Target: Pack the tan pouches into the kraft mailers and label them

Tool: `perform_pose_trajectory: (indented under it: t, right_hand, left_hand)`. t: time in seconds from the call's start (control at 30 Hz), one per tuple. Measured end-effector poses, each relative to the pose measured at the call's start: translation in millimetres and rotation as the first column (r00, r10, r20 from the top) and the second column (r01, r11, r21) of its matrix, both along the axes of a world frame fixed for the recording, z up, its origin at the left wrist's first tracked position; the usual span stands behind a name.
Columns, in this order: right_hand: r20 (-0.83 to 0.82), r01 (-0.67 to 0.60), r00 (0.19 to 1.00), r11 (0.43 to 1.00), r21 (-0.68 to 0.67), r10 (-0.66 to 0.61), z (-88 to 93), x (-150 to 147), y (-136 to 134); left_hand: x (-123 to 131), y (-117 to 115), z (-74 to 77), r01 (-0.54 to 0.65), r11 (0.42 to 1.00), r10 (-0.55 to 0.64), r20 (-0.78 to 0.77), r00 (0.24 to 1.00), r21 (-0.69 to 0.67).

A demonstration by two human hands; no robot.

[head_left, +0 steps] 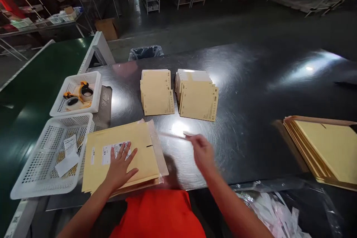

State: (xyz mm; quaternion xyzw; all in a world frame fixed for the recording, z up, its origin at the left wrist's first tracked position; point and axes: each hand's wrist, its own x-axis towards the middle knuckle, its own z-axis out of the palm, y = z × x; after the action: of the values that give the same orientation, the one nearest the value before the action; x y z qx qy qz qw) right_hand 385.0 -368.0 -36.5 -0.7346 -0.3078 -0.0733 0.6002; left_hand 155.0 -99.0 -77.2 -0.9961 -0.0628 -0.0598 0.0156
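My left hand (122,164) lies flat with fingers spread on the top padded envelope (141,137) of a small stack, partly covering its printed white label (106,155). A clear plastic flap (158,148) sticks out at the envelope's right end. Off to the right, above the dark table, my right hand (204,154) is closed in a pinch. Between its fingers is a thin pale strip (174,135), blurred by motion, stretching left toward the flap. Whether the strip still touches the flap I cannot tell.
Two rows of flat tan packets (158,98) (198,100) lie ahead. More padded envelopes (329,148) are stacked at right. At left stand a white basket (75,113) with tape dispensers and another basket (30,178) with paper slips, beside a green conveyor (36,78). A scrap bag (267,208) hangs at front right.
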Motion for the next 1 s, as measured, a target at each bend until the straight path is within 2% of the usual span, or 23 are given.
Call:
perform_pose_trajectory:
  t: [0.03, 0.07, 0.1, 0.13, 0.2, 0.23, 0.27, 0.3, 0.37, 0.4, 0.47, 0.53, 0.63, 0.7, 0.73, 0.83, 0.9, 1.0]
  right_hand:
    - [-0.04, 0.241, 0.971, 0.957, 0.163, -0.237, 14.0, 20.1, -14.1]
    - [-0.052, 0.409, 0.91, 0.874, 0.264, -0.41, 27.0, 37.2, -28.9]
    - [-0.024, 0.493, 0.859, 0.812, 0.311, -0.512, 37.4, 48.9, -42.3]
    - [0.032, 0.514, 0.834, 0.798, 0.315, -0.551, 44.0, 53.8, -52.1]
    - [0.171, 0.437, 0.87, 0.884, 0.163, -0.462, 44.2, 43.2, -53.9]
    - [0.209, 0.355, 0.912, 0.935, 0.025, -0.352, 38.6, 30.3, -44.6]
    - [0.203, 0.241, 0.956, 0.961, -0.138, -0.21, 30.3, 15.1, -29.6]
    - [0.149, 0.104, 0.987, 0.95, -0.296, -0.061, 20.3, 0.0, -10.8]
    - [-0.055, -0.193, 0.98, 0.83, -0.523, 0.193, -1.6, -23.6, 28.9]
    - [-0.155, -0.299, 0.954, 0.776, -0.555, 0.256, -11.9, -30.8, 45.3]
    - [-0.276, -0.408, 0.913, 0.729, -0.55, 0.302, -28.8, -37.1, 65.7]
    - [-0.316, -0.43, 0.9, 0.737, -0.521, 0.301, -39.0, -38.6, 71.1]
    - [-0.336, -0.478, 0.875, 0.736, -0.479, 0.35, -44.1, -45.9, 69.1]
    - [-0.284, -0.502, 0.865, 0.683, -0.531, 0.415, -44.8, -56.6, 73.2]
    - [-0.232, -0.477, 0.872, 0.643, -0.599, 0.431, -44.9, -61.5, 79.0]
    - [-0.066, -0.29, 0.917, 0.543, -0.788, 0.395, -43.2, -58.0, 115.8]
    - [-0.014, -0.186, 0.95, 0.531, -0.827, 0.313, -38.8, -34.7, 154.2]
    - [0.013, -0.084, 0.985, 0.547, -0.833, 0.17, -30.1, 6.7, 206.7]
  left_hand:
    - [-0.4, -0.2, 0.4, -0.004, 1.0, 0.004, -0.003, 1.0, -0.004]
    - [-0.3, -0.8, 1.4, -0.009, 1.0, 0.009, -0.007, 1.0, -0.008]
    - [0.5, -1.9, 3.2, -0.016, 1.0, 0.016, -0.011, 1.0, -0.012]
    - [2.2, -3.6, 5.7, -0.025, 1.0, 0.025, -0.013, 1.0, -0.016]
    - [9.1, -8.2, 12.6, -0.038, 0.999, 0.038, -0.008, 0.999, -0.022]
    - [13.9, -10.8, 16.0, -0.032, 0.999, 0.031, -0.007, 0.999, -0.023]
    - [19.3, -13.3, 19.0, -0.019, 1.0, 0.018, -0.006, 1.0, -0.024]
    - [24.7, -15.6, 20.9, -0.001, 1.0, 0.001, -0.006, 1.0, -0.026]
    - [33.7, -18.7, 21.3, 0.038, 0.999, -0.039, -0.01, 0.999, -0.037]
    - [36.6, -19.5, 19.9, 0.048, 0.998, -0.048, -0.011, 0.999, -0.045]
    - [38.9, -19.9, 15.6, 0.05, 0.997, -0.051, -0.006, 0.999, -0.059]
    - [38.1, -19.8, 11.8, 0.052, 0.997, -0.051, 0.005, 0.999, -0.057]
    - [36.2, -20.7, 10.0, 0.052, 0.997, -0.052, 0.017, 0.999, -0.049]
    - [36.5, -21.9, 10.3, 0.059, 0.997, -0.058, 0.018, 0.998, -0.049]
    - [36.9, -22.5, 10.4, 0.061, 0.997, -0.06, 0.019, 0.998, -0.048]
    - [37.8, -24.4, 9.8, 0.062, 0.997, -0.061, 0.027, 0.998, -0.037]
    - [37.4, -25.0, 8.5, 0.074, 0.997, -0.073, 0.026, 0.997, -0.028]
    - [36.6, -25.0, 5.5, 0.08, 0.997, -0.079, 0.019, 0.997, -0.018]
